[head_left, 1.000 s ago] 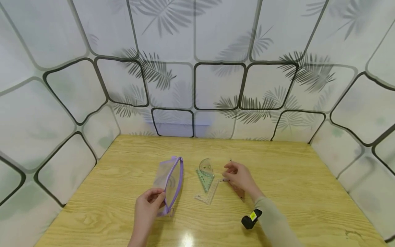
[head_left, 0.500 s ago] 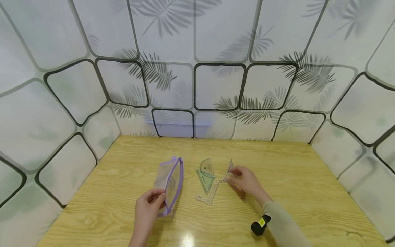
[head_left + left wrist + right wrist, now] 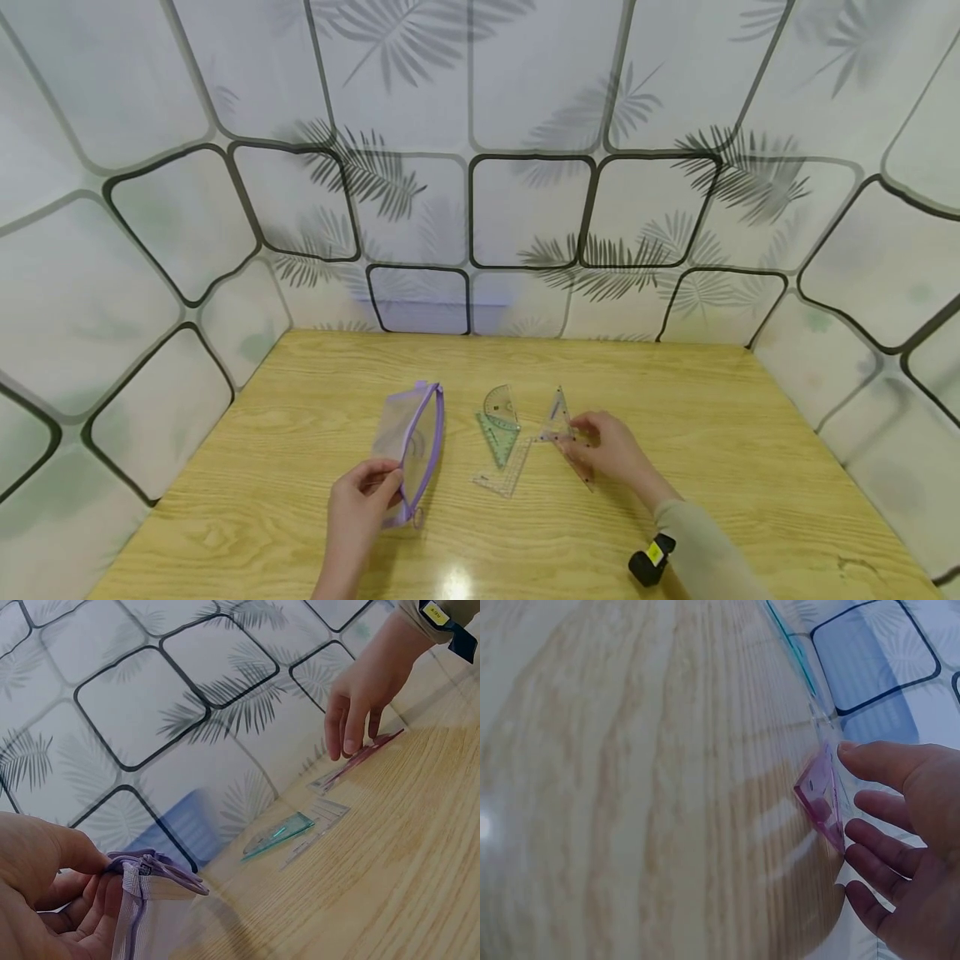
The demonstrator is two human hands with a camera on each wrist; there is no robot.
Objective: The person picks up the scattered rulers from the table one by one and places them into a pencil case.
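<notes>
My left hand point(image 3: 363, 500) pinches the purple-edged rim of a see-through zipper pouch point(image 3: 393, 421); its mouth gapes toward the right. In the left wrist view the purple zip edge point(image 3: 146, 862) lies between thumb and fingers. My right hand point(image 3: 611, 446) is over a pink set square point(image 3: 579, 467), fingers spread and loosely bent. The right wrist view has the thumb and fingertips beside the pink set square point(image 3: 821, 795); whether they touch it I cannot tell. A clear set square point(image 3: 557, 412) lies just left of those fingers.
Left of the right hand, a clear protractor point(image 3: 498, 402) overlaps a green set square point(image 3: 498, 437). A clear L-shaped ruler point(image 3: 506, 477) lies nearer the front. All rest on the wooden table point(image 3: 337, 367), with a patterned curtain point(image 3: 420, 208) behind and at both sides.
My right hand has moved right and slightly toward the front, from over the clear set square to the pink one, uncovering the clear one. The left hand and pouch have stayed put.
</notes>
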